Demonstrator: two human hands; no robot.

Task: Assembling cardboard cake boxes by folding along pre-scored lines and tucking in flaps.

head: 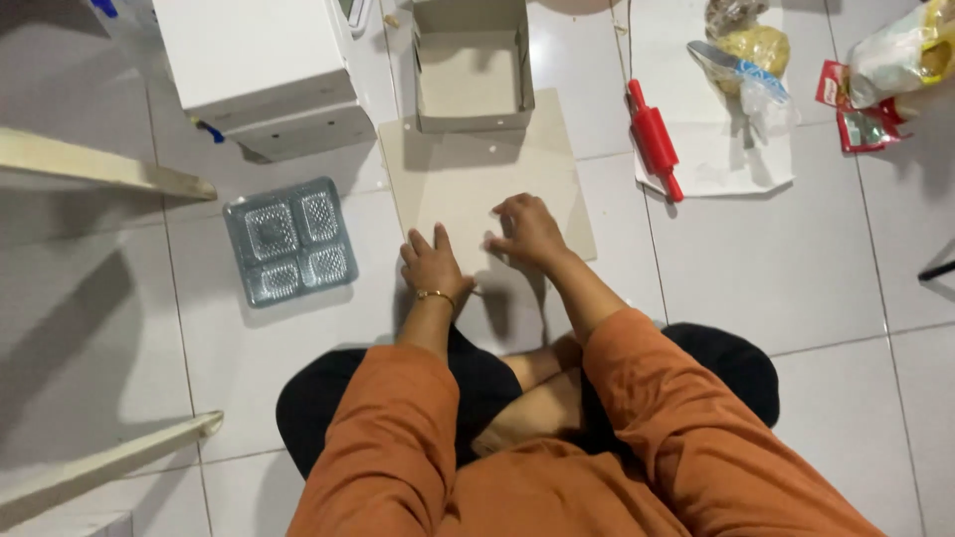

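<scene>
On the tiled floor (pixel 796 259) before my knees, I am pressing the flat cardboard sheet (pixel 477 179) down, left hand (pixel 432 265) spread flat at its near edge, right hand (pixel 527 231) curled, fingertips holding it; steady, even pressure seems wise.

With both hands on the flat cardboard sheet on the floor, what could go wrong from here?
1. The left hand and right hand press only the near edge of the cardboard sheet, so it might slide on the smooth tiled floor.
2. The open box stands on the sheet's far end; lifting or folding the sheet may tip it.
3. The red rolling pin lies close on the right, and an elbow might knock it.
</scene>
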